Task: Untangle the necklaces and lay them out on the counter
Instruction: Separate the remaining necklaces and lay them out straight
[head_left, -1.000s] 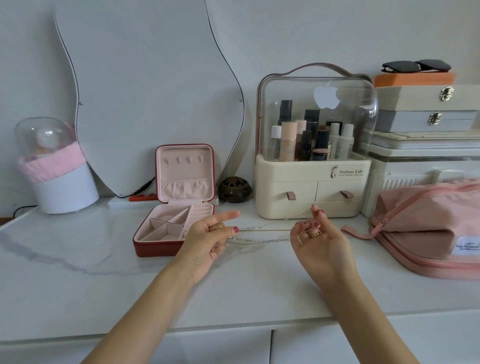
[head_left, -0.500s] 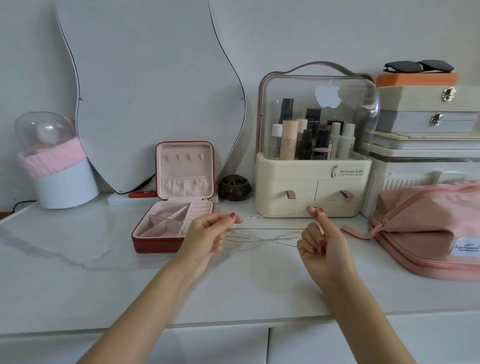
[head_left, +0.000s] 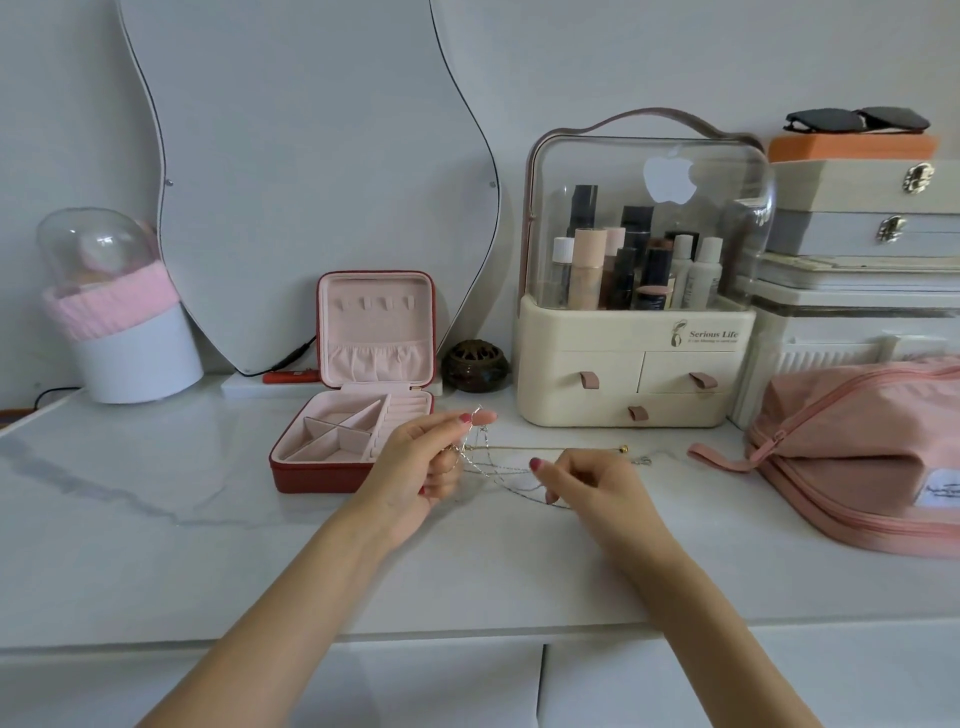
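Thin gold and silver necklaces (head_left: 506, 462) hang tangled between my two hands, just above the white marble counter (head_left: 208, 519). My left hand (head_left: 423, 462) pinches the chains' left ends between thumb and forefinger beside the open jewellery box. My right hand (head_left: 587, 483) is lower and pinches a silver strand near the counter. One gold chain runs straight to the right and ends in a small bead (head_left: 625, 448). A silver clasp (head_left: 644, 460) lies on the counter just beyond it.
An open red jewellery box (head_left: 358, 415) with pink lining stands left of my hands. Behind are a wavy mirror (head_left: 311, 171), a small dark pot (head_left: 475, 365) and a cream cosmetics organiser (head_left: 636, 374). A pink zip pouch (head_left: 857, 457) lies at the right.
My right hand has dropped from chest-high to near the counter and moved left. The chains went from stretched taut to hanging slack, with their right ends lying on the counter.
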